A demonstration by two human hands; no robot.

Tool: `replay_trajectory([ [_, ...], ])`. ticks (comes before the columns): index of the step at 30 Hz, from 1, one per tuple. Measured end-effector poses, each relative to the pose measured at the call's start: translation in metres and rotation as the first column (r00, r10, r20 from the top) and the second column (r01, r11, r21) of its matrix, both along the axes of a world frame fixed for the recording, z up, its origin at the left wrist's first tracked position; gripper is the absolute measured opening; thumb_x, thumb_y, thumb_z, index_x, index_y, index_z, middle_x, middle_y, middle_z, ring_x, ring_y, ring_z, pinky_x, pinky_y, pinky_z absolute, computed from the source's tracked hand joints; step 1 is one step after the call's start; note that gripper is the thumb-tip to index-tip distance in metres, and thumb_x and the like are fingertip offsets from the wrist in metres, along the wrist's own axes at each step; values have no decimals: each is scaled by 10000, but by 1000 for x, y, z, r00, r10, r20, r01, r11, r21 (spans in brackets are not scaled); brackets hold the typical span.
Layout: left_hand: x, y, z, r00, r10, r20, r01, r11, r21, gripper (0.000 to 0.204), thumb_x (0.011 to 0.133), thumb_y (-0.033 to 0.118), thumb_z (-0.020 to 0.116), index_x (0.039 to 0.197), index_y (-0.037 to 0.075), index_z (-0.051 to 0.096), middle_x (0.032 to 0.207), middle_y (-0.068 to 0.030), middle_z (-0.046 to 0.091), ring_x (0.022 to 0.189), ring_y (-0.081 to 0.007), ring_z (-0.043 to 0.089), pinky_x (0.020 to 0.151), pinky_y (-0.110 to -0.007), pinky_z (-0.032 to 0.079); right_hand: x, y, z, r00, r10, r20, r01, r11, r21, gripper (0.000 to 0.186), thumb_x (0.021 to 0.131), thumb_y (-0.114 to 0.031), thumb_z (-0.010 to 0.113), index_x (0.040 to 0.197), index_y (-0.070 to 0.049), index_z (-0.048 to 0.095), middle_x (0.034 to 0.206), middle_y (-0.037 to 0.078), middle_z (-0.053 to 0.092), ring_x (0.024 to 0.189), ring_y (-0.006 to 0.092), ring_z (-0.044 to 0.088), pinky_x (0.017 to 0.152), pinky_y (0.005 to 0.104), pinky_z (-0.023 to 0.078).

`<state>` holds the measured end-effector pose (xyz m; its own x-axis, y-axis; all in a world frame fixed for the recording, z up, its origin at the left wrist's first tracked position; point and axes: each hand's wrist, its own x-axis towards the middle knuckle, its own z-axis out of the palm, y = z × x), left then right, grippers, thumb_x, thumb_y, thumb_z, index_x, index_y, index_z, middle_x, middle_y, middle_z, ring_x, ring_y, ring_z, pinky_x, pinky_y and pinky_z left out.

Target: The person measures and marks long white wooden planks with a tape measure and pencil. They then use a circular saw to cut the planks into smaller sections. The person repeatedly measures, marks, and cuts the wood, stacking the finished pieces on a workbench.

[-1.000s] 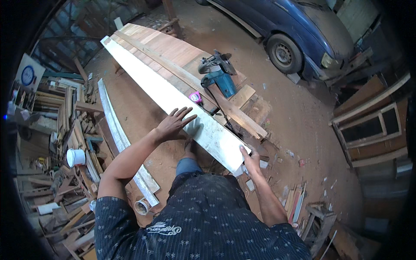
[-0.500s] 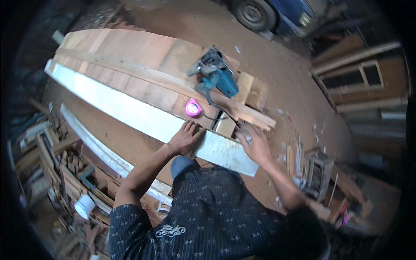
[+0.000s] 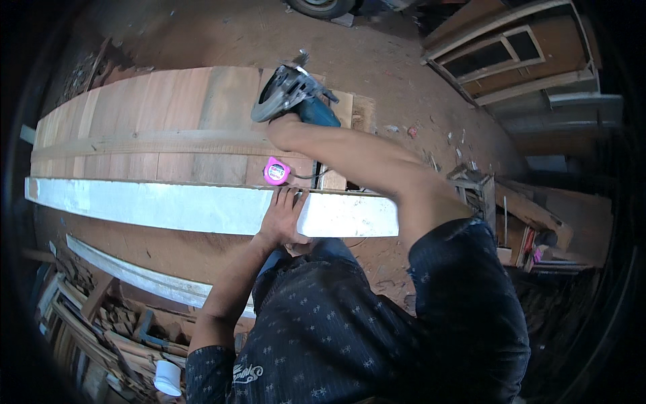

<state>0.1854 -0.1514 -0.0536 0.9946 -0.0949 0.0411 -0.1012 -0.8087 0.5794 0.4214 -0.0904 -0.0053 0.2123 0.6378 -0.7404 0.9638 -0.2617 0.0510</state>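
A long white-faced board (image 3: 168,207) runs along the near edge of a wooden plank surface (image 3: 141,104). My left hand (image 3: 284,217) grips this board toward its right part, fingers over the upper edge. Reaching across the board, my right hand (image 3: 284,129) is closed at a circular saw (image 3: 296,97) with a teal body; the saw hides most of its fingers. The saw is tilted, its base plate and blade toward the far side. Just beyond my left fingers lies a pink tape measure (image 3: 276,171). A dark cord (image 3: 306,176) runs beside it.
Another pale long board (image 3: 134,269) lies lower left, near piled wood scraps (image 3: 121,316) and a white container (image 3: 167,378). Wooden frames (image 3: 498,57) lean at the upper right. More scrap wood (image 3: 538,212) lies on the right. A vehicle wheel (image 3: 321,7) shows at the top.
My right hand has moved from the board's right end up to the saw, which is now turned and tilted. My left hand stays on the board. The whole view has rotated.
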Motion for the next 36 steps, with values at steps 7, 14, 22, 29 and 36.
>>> replay_trajectory([
  [7,2,-1,8,995,-8,-98,18,995,99,1292,604,788,727,1536,-18,341,1426,-323,432,1390,-501,351,1212,-596,188,69,-140,176,971,-235,39,225,958,179,646,776,-189,765,1384,-78,576,1078,214,729,1004,369,723,859,474,594],
  [14,10,-14,20,997,-38,-73,49,986,160,1314,499,590,891,1520,-20,332,1398,-278,428,1371,-478,360,1200,-600,213,73,-397,211,795,-576,191,528,812,248,570,782,-320,754,1323,-172,658,1050,216,730,980,394,713,916,491,568],
  [22,11,-26,15,999,-40,-25,44,980,192,1247,520,603,864,1476,-50,399,1379,-288,451,1328,-475,403,1152,-616,266,-86,-573,164,-140,-724,-676,734,-534,421,298,879,-133,722,1130,19,675,793,17,635,671,112,571,615,310,459],
  [29,29,-45,4,991,-115,68,102,979,178,1025,747,560,792,1446,-80,402,1365,-288,468,1294,-456,428,1137,-590,284,-263,-502,100,-138,-588,-797,465,-749,472,301,911,-170,748,1103,51,677,906,71,715,823,137,643,764,322,532],
  [36,81,-106,1,982,-173,-69,182,971,155,977,835,627,701,1467,-56,402,1389,-258,492,1313,-406,445,1133,-520,312,-336,-454,79,-134,-678,-723,645,-613,456,360,816,-193,795,1103,-8,683,936,183,742,880,290,742,821,381,556],
])
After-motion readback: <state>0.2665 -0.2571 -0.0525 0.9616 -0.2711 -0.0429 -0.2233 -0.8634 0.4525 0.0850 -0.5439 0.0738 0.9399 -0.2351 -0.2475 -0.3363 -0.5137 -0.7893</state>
